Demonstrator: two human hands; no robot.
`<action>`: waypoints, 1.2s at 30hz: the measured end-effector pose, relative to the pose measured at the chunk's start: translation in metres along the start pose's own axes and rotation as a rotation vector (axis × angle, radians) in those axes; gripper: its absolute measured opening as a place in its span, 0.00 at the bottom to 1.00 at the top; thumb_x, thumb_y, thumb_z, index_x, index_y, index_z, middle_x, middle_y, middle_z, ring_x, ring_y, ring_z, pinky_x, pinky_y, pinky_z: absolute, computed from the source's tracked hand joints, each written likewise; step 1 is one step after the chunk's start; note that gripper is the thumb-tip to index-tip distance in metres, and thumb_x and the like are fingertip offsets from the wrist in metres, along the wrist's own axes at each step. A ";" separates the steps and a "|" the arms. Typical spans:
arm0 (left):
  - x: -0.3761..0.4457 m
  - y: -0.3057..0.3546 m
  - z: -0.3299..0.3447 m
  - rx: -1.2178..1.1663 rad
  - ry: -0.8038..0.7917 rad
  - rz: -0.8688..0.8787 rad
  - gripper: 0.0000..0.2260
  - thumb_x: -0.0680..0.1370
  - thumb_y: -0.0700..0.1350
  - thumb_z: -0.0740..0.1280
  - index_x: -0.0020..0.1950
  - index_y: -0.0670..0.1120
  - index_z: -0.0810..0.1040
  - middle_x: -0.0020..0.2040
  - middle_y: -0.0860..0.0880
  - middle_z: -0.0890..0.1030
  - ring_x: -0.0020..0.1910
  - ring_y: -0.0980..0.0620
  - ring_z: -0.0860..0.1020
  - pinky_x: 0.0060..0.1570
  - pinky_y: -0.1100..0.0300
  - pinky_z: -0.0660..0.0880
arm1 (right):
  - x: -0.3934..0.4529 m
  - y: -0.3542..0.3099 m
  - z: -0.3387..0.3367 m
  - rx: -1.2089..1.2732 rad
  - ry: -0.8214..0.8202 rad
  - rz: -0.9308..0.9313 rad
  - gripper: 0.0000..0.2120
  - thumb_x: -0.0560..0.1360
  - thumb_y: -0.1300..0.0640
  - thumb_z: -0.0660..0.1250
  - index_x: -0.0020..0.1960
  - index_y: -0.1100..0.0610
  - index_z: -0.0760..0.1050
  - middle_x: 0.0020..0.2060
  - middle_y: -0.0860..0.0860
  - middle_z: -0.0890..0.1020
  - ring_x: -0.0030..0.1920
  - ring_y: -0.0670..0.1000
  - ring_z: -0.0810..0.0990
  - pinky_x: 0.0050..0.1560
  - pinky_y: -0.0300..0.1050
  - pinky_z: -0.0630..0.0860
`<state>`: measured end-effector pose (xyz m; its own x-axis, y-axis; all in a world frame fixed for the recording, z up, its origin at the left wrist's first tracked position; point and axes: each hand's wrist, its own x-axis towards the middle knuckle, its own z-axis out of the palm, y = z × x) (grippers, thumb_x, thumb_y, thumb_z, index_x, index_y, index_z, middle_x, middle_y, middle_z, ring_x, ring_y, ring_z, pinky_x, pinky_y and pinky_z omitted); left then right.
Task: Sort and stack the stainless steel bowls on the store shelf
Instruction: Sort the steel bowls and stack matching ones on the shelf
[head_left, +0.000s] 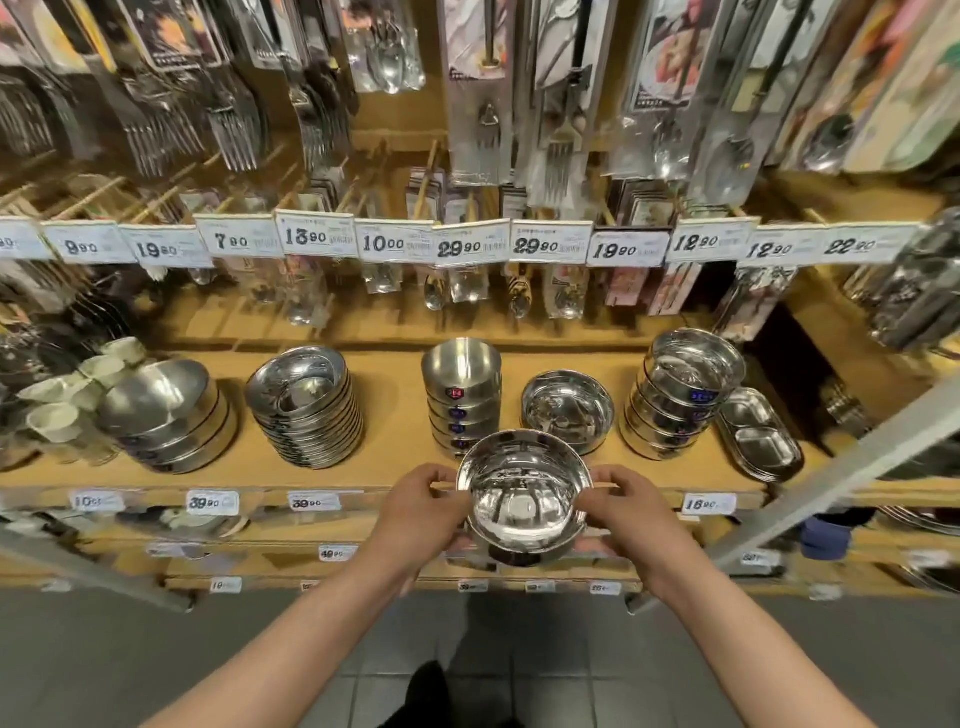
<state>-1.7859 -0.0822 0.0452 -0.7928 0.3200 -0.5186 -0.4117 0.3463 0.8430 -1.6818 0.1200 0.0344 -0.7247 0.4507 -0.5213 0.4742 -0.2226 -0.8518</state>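
A shiny stainless steel bowl (523, 493) is held in front of the shelf edge, mouth facing me. My left hand (423, 506) grips its left side and my right hand (621, 512) grips its right side. On the wooden shelf (395, 431) behind it stand stacks of steel bowls: a tall narrow stack (461, 397) just beyond the held bowl, a single shallow bowl (567, 410) to its right, a tall stack (683, 395) further right, a leaning stack of shallow bowls (306, 408) to the left, and a stack of wide bowls (166, 415) at far left.
A divided oval steel tray (759, 434) leans at the shelf's right end. Small white cups (78, 384) crowd the far left. Packaged forks and spoons hang above a row of price tags (467, 244). Lower shelves with more price labels lie below. Grey tiled floor is underfoot.
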 end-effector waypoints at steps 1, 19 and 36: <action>0.001 0.002 0.009 -0.003 -0.007 0.005 0.08 0.77 0.37 0.71 0.55 0.44 0.80 0.46 0.40 0.87 0.45 0.39 0.87 0.50 0.41 0.83 | 0.003 0.001 -0.007 0.013 0.024 0.004 0.10 0.75 0.65 0.71 0.56 0.57 0.79 0.48 0.58 0.87 0.38 0.53 0.88 0.36 0.45 0.83; 0.110 0.065 0.108 0.139 0.116 0.321 0.06 0.78 0.40 0.65 0.48 0.43 0.82 0.34 0.52 0.79 0.33 0.53 0.75 0.32 0.61 0.71 | 0.111 -0.038 -0.049 -0.060 0.314 -0.194 0.12 0.75 0.55 0.71 0.58 0.52 0.83 0.49 0.51 0.88 0.54 0.56 0.85 0.60 0.60 0.81; 0.147 0.030 0.136 0.306 0.366 0.285 0.12 0.81 0.40 0.58 0.59 0.44 0.78 0.46 0.49 0.80 0.39 0.56 0.75 0.26 0.69 0.65 | 0.156 -0.018 -0.040 -0.431 0.360 -0.315 0.11 0.76 0.56 0.64 0.35 0.52 0.73 0.32 0.48 0.77 0.36 0.52 0.75 0.35 0.47 0.69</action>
<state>-1.8539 0.0950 -0.0246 -0.9806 0.1305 -0.1464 -0.0516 0.5485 0.8345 -1.7833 0.2292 -0.0295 -0.6843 0.7165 -0.1357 0.4788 0.3011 -0.8247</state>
